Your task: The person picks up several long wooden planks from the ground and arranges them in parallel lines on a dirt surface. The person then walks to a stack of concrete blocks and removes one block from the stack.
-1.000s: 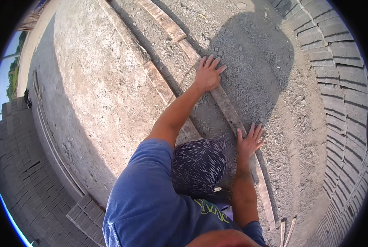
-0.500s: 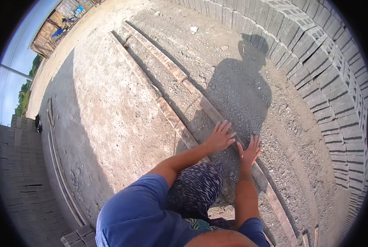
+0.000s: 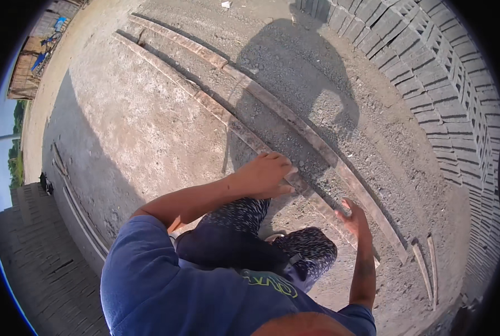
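Observation:
Two long, narrow wooden planks lie side by side on the gritty ground. My left hand [image 3: 268,175] is on the near plank [image 3: 240,130], its fingers bent over one edge and its thumb by the other. Farther down that same plank, my right hand [image 3: 356,218] is at its right edge, thumb and forefinger apart and the other fingers partly hidden. Beyond both hands runs the far plank [image 3: 317,143], which neither hand touches. My patterned trouser legs [image 3: 311,246] are bent close beside the near plank.
Stacked grey concrete blocks [image 3: 423,84] form a wall on the right. Another block stack [image 3: 54,252] stands in shade on the left, with thin poles [image 3: 82,215] beside it. Two short sticks [image 3: 426,269] lie at the lower right. A shed [image 3: 29,70] stands far left.
Both hands have left the far plank and come to the near one. My left hand has moved left and curled; my right hand is lower. My body has turned and bent lower.

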The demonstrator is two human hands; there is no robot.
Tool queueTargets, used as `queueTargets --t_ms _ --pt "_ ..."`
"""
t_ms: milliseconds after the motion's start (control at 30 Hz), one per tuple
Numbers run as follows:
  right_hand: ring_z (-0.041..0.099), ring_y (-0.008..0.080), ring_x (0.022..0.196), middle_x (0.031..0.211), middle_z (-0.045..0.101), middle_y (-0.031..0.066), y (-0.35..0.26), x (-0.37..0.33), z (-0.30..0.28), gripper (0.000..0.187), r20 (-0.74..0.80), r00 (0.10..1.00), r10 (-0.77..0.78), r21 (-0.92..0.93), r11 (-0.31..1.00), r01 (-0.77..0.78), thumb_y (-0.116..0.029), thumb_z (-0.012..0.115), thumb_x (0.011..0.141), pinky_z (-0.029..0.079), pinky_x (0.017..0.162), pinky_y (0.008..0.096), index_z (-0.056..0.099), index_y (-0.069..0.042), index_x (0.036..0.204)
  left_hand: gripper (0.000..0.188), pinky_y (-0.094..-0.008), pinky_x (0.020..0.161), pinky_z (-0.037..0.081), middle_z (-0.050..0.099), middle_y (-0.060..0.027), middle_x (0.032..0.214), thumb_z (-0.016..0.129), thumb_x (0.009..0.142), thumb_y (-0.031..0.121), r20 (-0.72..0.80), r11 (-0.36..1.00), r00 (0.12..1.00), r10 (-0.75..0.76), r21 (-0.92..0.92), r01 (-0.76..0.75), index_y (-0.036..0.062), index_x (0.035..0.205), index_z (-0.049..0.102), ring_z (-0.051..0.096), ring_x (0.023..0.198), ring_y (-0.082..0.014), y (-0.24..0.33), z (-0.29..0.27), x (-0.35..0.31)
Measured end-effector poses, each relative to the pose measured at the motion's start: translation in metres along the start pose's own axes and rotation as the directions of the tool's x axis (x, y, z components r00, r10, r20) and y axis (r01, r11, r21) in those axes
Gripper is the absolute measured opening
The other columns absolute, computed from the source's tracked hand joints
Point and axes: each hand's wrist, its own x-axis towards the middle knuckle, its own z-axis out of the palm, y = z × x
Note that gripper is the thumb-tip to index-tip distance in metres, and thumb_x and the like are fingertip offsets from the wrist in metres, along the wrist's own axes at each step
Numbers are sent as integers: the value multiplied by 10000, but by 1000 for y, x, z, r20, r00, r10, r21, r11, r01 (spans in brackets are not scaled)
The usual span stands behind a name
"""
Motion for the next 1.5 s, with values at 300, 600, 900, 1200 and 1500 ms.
queueTargets --t_ms 300,600,900,1200,1500 --pt "652 391 1031 1070 693 211 -41 -255 139 413 -173 844 508 320 839 -439 -383 628 885 511 910 458 677 -63 1142 329 -486 1003 379 588 -114 1161 617 878 303 26 962 992 121 243 -124 57 1084 691 490 1190 -312 74 19 -32" --pt "713 295 798 856 725 165 -48 -572 163 350 -147 399 905 863 315 -396 -318 805 711 560 768 398 728 -37 906 433 -589 995 379 587 -163 1254 448 978 402 565 913 824 38 315 -258 63 1117 679 474 1249 -380 279 26 -91" --pt "732 229 855 857 751 146 36 -808 223 297 89 248 965 942 -1 -334 -359 785 762 556 782 366 798 -109 922 488 -521 932 474 666 -281 1063 500 939 454 527 899 845 89 323 -296 32 1066 710 620 1056 -455 516 101 6" --pt "720 248 936 966 748 154 208 -917 177 445 51 19 999 999 -52 16 -401 679 853 533 851 359 734 -36 1102 343 -472 860 520 690 -246 1033 607 871 353 528 957 826 200 75 -280 89 1055 728 659 1018 -413 749 222 78" --pt "705 184 868 933 740 117 355 -1015 109 470 52 113 992 998 -55 23 -376 676 893 533 696 310 700 11 1158 371 -468 952 497 673 -252 1130 583 839 255 459 926 888 4 334 -177 5 1089 695 632 1097 -410 917 348 163"
